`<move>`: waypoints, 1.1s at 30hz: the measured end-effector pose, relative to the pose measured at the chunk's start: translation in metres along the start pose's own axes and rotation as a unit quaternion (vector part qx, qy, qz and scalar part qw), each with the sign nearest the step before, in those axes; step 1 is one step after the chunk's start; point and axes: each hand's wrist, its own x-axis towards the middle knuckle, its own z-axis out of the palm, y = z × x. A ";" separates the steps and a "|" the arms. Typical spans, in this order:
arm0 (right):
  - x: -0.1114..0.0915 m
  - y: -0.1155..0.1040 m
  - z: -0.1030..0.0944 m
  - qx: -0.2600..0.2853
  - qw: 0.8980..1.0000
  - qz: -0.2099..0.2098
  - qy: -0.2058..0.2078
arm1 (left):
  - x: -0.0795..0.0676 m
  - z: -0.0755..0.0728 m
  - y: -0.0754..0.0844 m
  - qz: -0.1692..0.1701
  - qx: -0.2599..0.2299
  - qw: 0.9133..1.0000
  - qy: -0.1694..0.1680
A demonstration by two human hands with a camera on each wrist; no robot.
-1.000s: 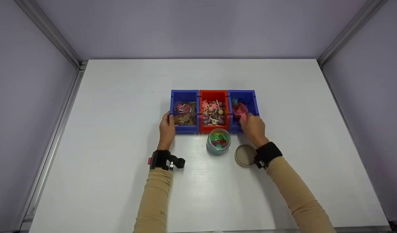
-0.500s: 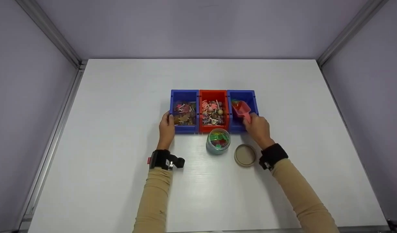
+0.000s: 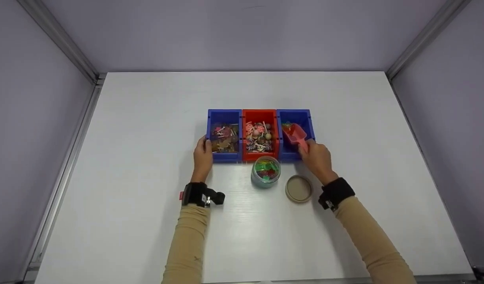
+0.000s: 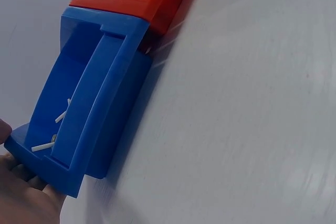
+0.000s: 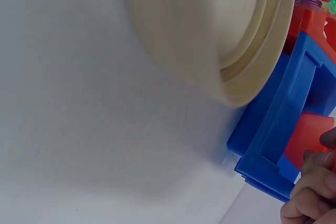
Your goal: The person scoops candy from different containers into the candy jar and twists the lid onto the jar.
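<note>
My left hand (image 3: pixel 203 158) grips the outer side of the left blue bin (image 3: pixel 225 115); in the left wrist view the thumb lies over its rim (image 4: pixel 16 136) and the fingers go under. Lollipops (image 3: pixel 226 138) lie inside that bin. With curled fingers, my right hand (image 3: pixel 318 159) holds the handle of a pink scoop (image 3: pixel 296 135) at the right blue bin (image 3: pixel 294 114). Green and orange candies (image 3: pixel 287 126) show at the scoop's mouth. The right wrist view has the scoop (image 5: pixel 308 136) inside the bin wall, partly behind the fingers (image 5: pixel 315 182).
Between the blue bins sits a red bin (image 3: pixel 259 115) of lollipops. In front of it stands an open clear jar (image 3: pixel 261 183) with colourful candies. A beige lid (image 3: pixel 299 190) lies upturned right of the jar, close to my right wrist. Walls enclose the white table (image 3: pixel 242 236).
My right hand has drawn back slightly to the right and toward me, bringing the scoop with it. The left hand, bins, jar and lid stay in place.
</note>
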 end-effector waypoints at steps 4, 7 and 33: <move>-0.004 0.002 -0.002 0.005 1.000 -0.008 0.006 | 0.000 -0.001 0.000 -0.003 0.003 1.000 0.000; -0.008 0.003 -0.002 0.008 1.000 -0.016 0.018 | 0.000 -0.002 0.001 -0.009 0.006 1.000 -0.005; -0.031 0.024 -0.018 0.066 0.996 -0.024 0.054 | -0.001 0.000 0.006 -0.027 0.013 1.000 -0.002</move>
